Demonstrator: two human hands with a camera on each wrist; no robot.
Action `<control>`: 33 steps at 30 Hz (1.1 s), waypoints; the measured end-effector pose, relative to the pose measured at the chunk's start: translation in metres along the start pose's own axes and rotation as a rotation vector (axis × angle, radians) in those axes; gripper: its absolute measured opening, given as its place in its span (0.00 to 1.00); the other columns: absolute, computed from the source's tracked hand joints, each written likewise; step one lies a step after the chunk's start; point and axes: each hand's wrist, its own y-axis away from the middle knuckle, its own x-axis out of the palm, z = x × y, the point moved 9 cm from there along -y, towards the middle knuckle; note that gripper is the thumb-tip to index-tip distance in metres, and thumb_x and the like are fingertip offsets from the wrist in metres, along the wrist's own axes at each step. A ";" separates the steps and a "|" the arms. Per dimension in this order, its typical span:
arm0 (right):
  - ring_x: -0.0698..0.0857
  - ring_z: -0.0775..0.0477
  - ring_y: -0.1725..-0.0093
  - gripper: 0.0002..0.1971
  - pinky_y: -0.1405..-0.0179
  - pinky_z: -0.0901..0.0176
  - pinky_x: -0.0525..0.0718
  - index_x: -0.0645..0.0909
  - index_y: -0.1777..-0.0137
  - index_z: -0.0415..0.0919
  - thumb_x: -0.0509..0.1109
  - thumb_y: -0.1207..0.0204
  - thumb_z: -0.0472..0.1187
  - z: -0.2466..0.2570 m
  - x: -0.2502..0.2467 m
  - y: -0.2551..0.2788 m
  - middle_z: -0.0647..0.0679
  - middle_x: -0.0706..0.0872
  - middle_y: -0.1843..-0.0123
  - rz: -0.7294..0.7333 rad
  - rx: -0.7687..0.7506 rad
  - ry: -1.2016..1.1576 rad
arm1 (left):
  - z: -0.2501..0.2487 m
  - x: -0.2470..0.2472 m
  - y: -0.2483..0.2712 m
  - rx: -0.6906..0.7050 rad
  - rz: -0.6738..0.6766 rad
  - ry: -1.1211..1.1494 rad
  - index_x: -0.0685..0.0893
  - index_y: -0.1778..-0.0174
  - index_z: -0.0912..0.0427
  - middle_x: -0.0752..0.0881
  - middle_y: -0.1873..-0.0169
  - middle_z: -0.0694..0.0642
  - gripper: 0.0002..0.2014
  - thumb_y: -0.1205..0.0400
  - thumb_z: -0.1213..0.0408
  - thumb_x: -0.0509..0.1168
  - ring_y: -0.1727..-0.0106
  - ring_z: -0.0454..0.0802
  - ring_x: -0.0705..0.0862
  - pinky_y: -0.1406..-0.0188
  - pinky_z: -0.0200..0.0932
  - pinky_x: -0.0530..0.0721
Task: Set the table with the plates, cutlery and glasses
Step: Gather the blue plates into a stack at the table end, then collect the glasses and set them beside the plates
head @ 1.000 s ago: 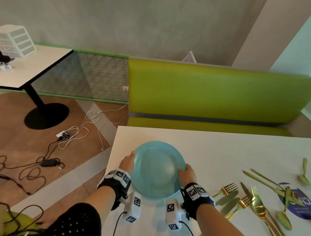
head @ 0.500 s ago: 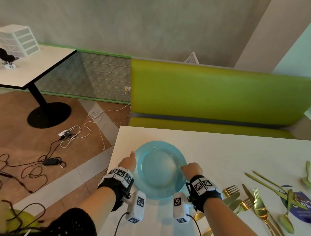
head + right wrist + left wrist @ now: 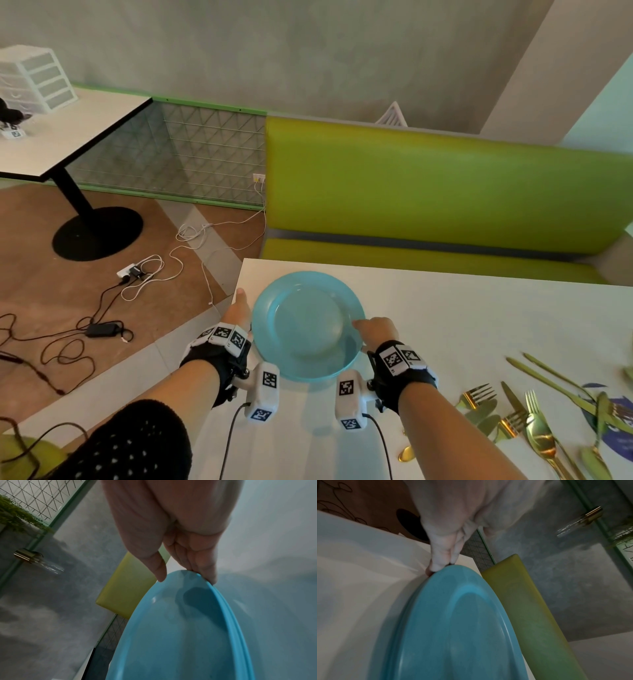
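A translucent blue plate (image 3: 308, 325) sits low at the near-left corner of the white table (image 3: 462, 325); whether it rests fully on the top I cannot tell. My left hand (image 3: 239, 308) holds its left rim, fingertips (image 3: 443, 562) bunched at the edge with one tucked beneath the blue plate (image 3: 453, 628). My right hand (image 3: 375, 330) holds the right rim. There its fingers (image 3: 205, 574) hook over the outer edge of the blue plate (image 3: 180, 635), and the thumb (image 3: 159, 573) is at the inner side. Gold cutlery (image 3: 534, 421) lies loose at the right.
A dark blue printed plate (image 3: 613, 445) lies under some of the cutlery at the far right. A green bench (image 3: 428, 192) runs behind the table. Cables and a power strip (image 3: 137, 274) lie on the floor left, by another table (image 3: 68, 144) bearing a white drawer unit (image 3: 34, 78).
The plate has gone from tilted to flat and low at the table's corner. My right hand slid back to the rim, its thumb coming off the plate's inner surface.
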 end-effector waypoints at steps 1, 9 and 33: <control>0.85 0.37 0.38 0.21 0.38 0.46 0.84 0.82 0.38 0.32 0.68 0.25 0.47 0.002 0.001 -0.001 0.36 0.86 0.39 -0.001 0.001 -0.004 | -0.002 -0.001 -0.002 0.002 0.008 0.020 0.77 0.34 0.68 0.82 0.41 0.70 0.34 0.17 0.40 0.46 0.35 0.67 0.81 0.30 0.59 0.77; 0.86 0.33 0.44 0.22 0.41 0.41 0.85 0.81 0.42 0.29 0.69 0.29 0.46 0.007 0.009 -0.018 0.34 0.87 0.44 -0.002 0.034 -0.058 | -0.013 0.003 -0.002 -0.020 0.057 0.074 0.73 0.29 0.64 0.79 0.32 0.68 0.36 0.17 0.37 0.43 0.32 0.64 0.78 0.28 0.57 0.74; 0.77 0.51 0.67 0.11 0.67 0.58 0.79 0.73 0.64 0.50 0.68 0.22 0.39 -0.146 -0.199 0.086 0.50 0.78 0.67 -0.210 0.099 -0.419 | -0.051 0.207 0.183 0.586 0.245 -0.467 0.76 0.31 0.69 0.78 0.30 0.68 0.20 0.18 0.64 0.59 0.28 0.67 0.74 0.30 0.53 0.70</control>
